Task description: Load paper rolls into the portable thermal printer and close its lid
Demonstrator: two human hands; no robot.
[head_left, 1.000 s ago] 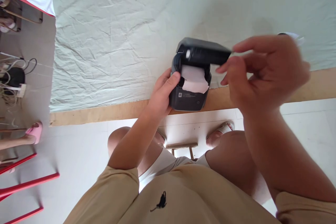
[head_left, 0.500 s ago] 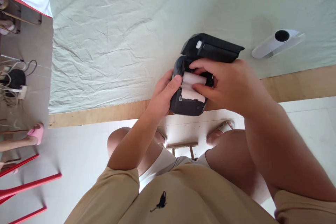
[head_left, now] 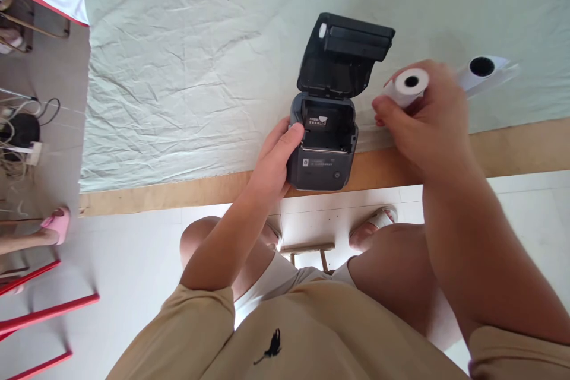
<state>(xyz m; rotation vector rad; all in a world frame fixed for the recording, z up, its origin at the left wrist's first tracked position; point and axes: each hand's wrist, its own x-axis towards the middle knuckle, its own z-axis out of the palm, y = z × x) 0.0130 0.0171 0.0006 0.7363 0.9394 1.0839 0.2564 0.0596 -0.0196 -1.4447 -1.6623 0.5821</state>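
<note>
Remotely, I'm steadying the open printer (head_left: 321,167) at the near edge of the table (head_left: 214,189) with the left hand (head_left: 276,153) while the right hand (head_left: 434,116) is holding the paper roll (head_left: 404,92) to the printer's right, where snug, even pressure should be preventing unwinding.

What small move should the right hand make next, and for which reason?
Perhaps set the paper roll down on the cloth: the right hand grips it, the left hand holds the open black device, and a second roll nearby would need a free hand.
</note>
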